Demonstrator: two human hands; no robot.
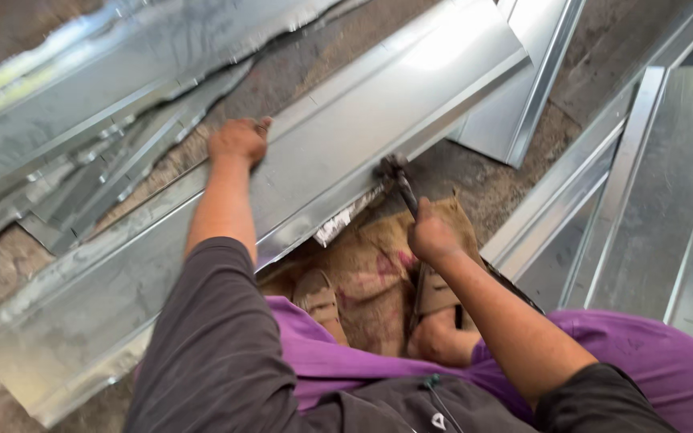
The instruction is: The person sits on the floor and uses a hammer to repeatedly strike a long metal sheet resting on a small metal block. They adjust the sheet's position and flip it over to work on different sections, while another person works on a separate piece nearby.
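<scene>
Squatting on a coarse brown sack (366, 277), sandalled feet beneath. Right hand (431, 234) fisted round the handle of pliers (399, 180), whose head bites the near edge of a long, shiny metal sheet (346, 136). Left hand (238, 140) presses the sheet, fingers curled over its far edge. Best worked with small, even bites. Beyond the sheet: thin folded offcuts (82, 188).
</scene>
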